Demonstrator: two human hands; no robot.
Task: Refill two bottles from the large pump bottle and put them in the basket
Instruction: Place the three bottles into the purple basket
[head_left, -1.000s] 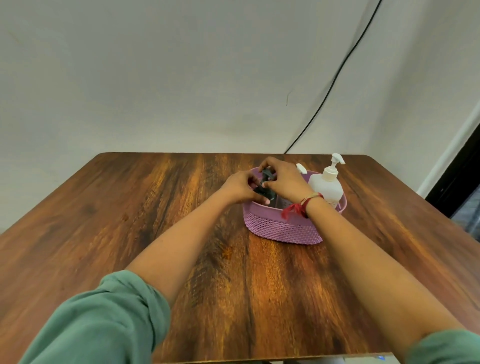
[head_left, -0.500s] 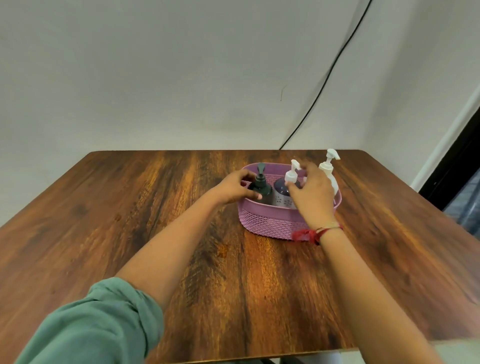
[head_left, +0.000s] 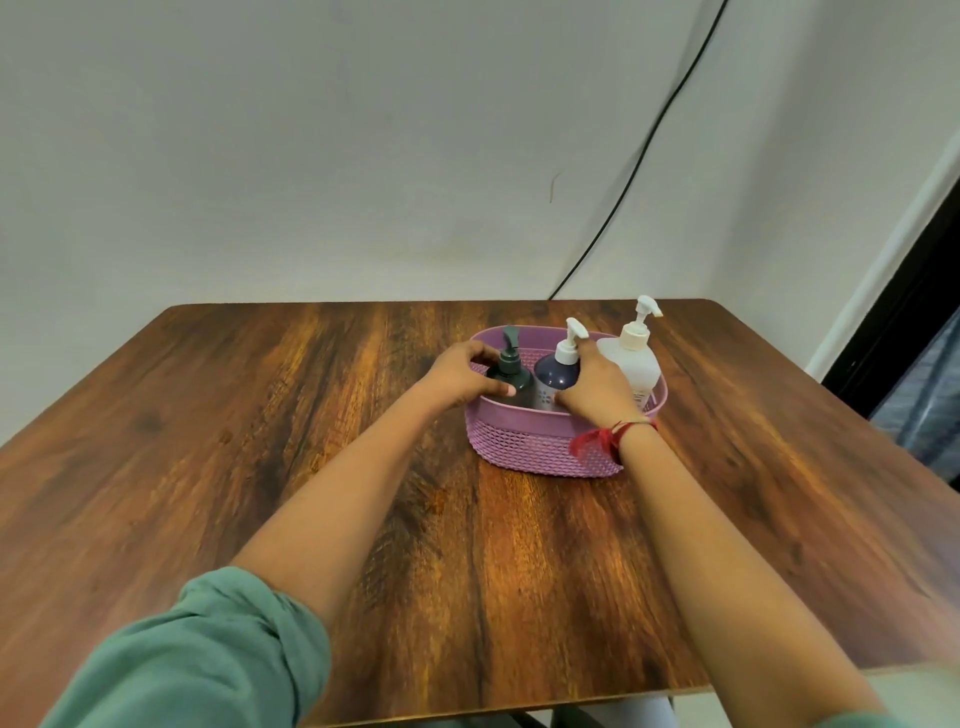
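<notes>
A purple woven basket (head_left: 524, 447) stands on the wooden table, right of the middle. Three pump bottles stand upright in it: a dark grey bottle (head_left: 511, 366) at the left, a navy bottle with a white pump (head_left: 557, 371) in the middle, and a large white pump bottle (head_left: 635, 358) at the right. My left hand (head_left: 460, 376) grips the dark grey bottle at the basket's left end. My right hand (head_left: 597, 387) curls round the navy bottle's body from the right and hides its lower part.
The wooden table (head_left: 260, 441) reaches to a pale wall at the back. A black cable (head_left: 639, 156) runs down the wall behind the basket. A dark doorway (head_left: 904, 332) stands at the far right. A red thread band (head_left: 605, 439) circles my right wrist.
My right hand left the dark grey bottle's top, swung right and came back onto the navy bottle. My left hand has stayed on the dark grey bottle. The camera tilted up slightly.
</notes>
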